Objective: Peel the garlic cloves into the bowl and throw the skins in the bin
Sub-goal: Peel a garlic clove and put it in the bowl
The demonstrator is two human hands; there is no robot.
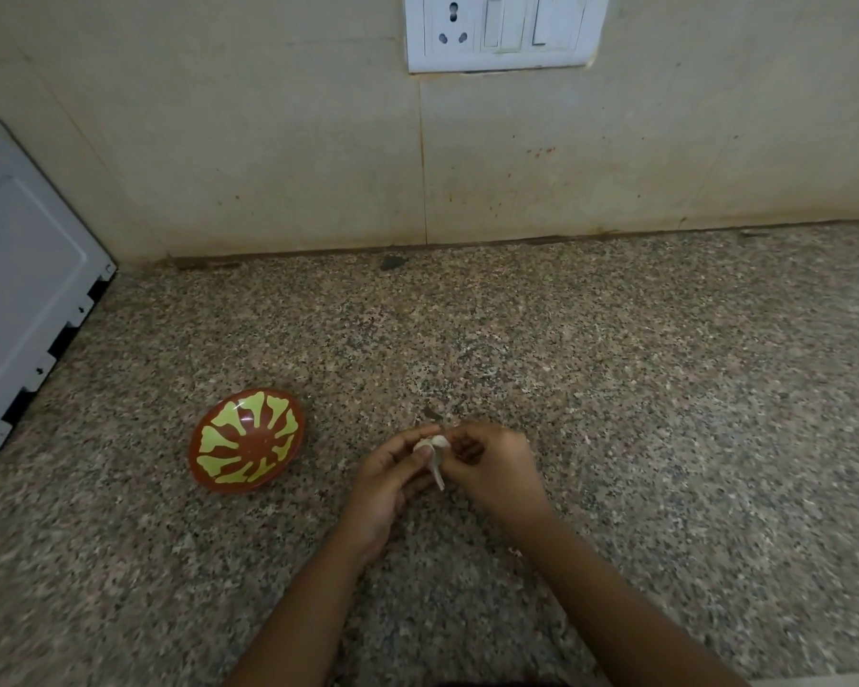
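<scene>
A white garlic clove (431, 444) with a strip of skin hanging below it is held between both hands, just above the granite counter. My left hand (390, 480) grips it from the left with thumb and fingers. My right hand (492, 466) pinches it from the right. A red bowl (247, 441) with a yellow-green flower pattern stands on the counter to the left of my hands; no cloves show inside it. No bin is in view.
The speckled granite counter (665, 389) runs back to a tiled wall. A white appliance (21, 290) stands at the left edge. A white socket and switch plate (502, 29) sits high on the wall.
</scene>
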